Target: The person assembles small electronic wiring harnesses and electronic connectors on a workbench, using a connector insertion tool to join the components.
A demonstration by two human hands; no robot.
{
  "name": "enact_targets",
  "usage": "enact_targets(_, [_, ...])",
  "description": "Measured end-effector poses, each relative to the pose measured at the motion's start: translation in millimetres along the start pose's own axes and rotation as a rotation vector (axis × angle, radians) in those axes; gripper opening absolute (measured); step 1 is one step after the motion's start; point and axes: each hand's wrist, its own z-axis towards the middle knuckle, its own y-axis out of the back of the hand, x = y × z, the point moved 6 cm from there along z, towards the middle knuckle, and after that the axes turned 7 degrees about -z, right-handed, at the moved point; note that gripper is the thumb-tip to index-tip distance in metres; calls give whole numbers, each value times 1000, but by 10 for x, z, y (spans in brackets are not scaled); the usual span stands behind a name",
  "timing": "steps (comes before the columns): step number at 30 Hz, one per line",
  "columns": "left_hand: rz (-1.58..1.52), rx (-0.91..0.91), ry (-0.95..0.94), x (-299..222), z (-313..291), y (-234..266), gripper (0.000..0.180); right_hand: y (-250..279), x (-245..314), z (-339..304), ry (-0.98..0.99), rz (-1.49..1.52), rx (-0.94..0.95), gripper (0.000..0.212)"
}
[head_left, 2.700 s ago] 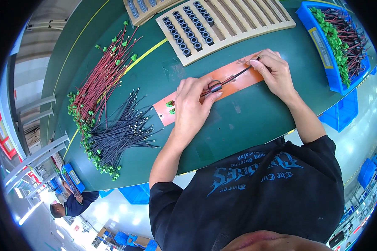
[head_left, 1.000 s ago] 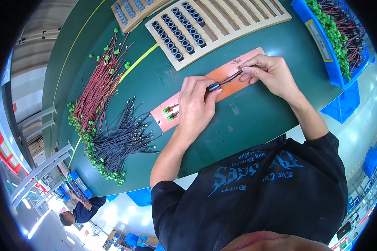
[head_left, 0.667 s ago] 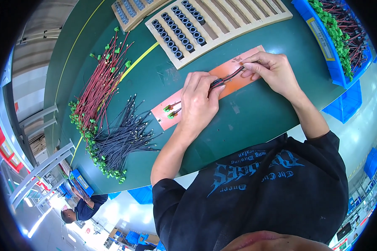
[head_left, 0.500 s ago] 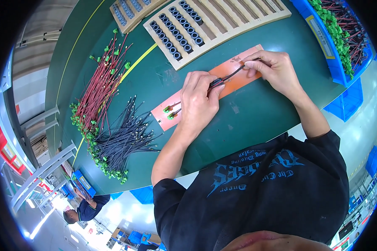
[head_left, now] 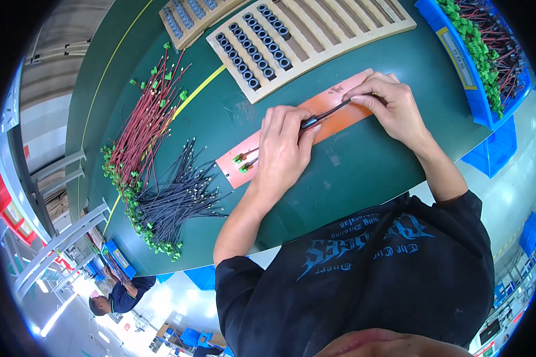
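My left hand (head_left: 283, 140) is closed around a short black cylindrical sleeve (head_left: 309, 122), with thumb and fingers gripping its near end. Dark wires (head_left: 335, 110) come out of the sleeve on the right. My right hand (head_left: 389, 107) pinches those wires further along, their ends hidden by its fingers. Beneath both hands lies a long orange-pink plate (head_left: 352, 119), set at a slant on the green table. Left of my left hand, two wires with green connectors (head_left: 242, 162) rest at the plate's left end; my hand hides how they run on.
A wooden tray (head_left: 307, 59) with rows of black rings stands beyond the plate, another tray (head_left: 184, 41) beside it. Red wires (head_left: 138, 131) and black wires (head_left: 175, 193) with green connectors lie at left. A blue bin (head_left: 471, 89) of wires sits at right. A co-worker (head_left: 125, 296) is behind, lower left.
My right hand has shifted slightly down and its grip on the wires has changed. The sleeve sits a little lower at my left fingertips, and the wires look straighter.
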Motion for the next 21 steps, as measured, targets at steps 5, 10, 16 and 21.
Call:
enact_targets(5, [-81,-31,17,0,-11,48,23,-19,-6,1,-15,14,-6,6])
enact_targets(10, [-90,-48,-11,36,-32,18,22,-77,2,-5,32,17,-16,6])
enact_targets(16, [-65,-62,-43,27,-15,-21,21,-115,-16,-24,57,1,-24,6])
enact_targets(21, [-50,-80,-59,0,1,-37,21,-74,-14,-22,47,15,-51,6])
